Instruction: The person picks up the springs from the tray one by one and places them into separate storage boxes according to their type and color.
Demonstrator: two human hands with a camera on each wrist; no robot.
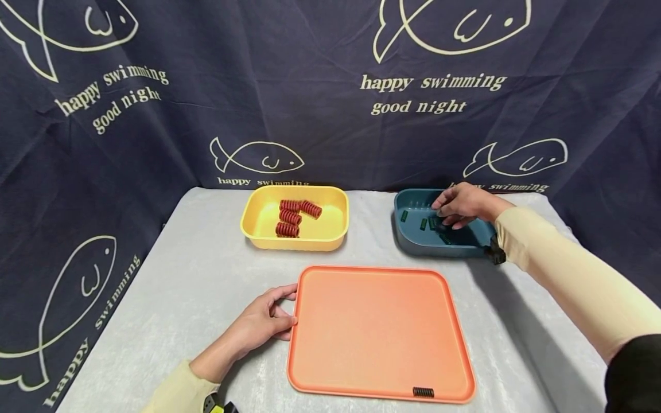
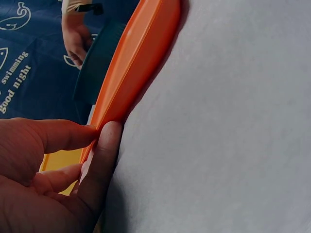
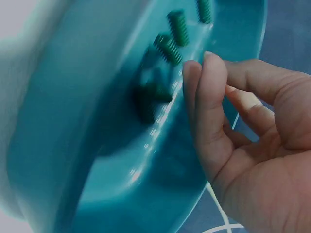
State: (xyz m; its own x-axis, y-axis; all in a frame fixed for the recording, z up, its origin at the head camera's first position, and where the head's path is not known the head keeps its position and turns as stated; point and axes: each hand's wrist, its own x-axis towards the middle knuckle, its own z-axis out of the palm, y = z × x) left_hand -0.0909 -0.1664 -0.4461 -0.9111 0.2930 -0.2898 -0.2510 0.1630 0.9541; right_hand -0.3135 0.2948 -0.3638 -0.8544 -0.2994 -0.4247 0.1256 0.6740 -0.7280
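Note:
My left hand [image 1: 263,318] pinches the left rim of an orange tray [image 1: 377,327] between thumb and fingers. The left wrist view shows the fingertips right on the orange tray's edge [image 2: 129,73]. A short black spring [image 1: 423,392] lies at the tray's near right. Over a blue bin [image 1: 439,250] at the back right hovers my right hand [image 1: 467,203], its thumb and fingertips close together. In the right wrist view no spring shows between the fingers of the right hand [image 3: 243,111]. Several small green springs [image 3: 178,28] lie in the bin beside the fingertips, some blurred.
A yellow bin [image 1: 294,244] with several red springs [image 1: 290,217] stands at the back left. Both bins and the tray stand on a table with a light grey cloth [image 1: 206,258]. Dark blue fish-print curtains [image 1: 320,86] enclose the back and sides.

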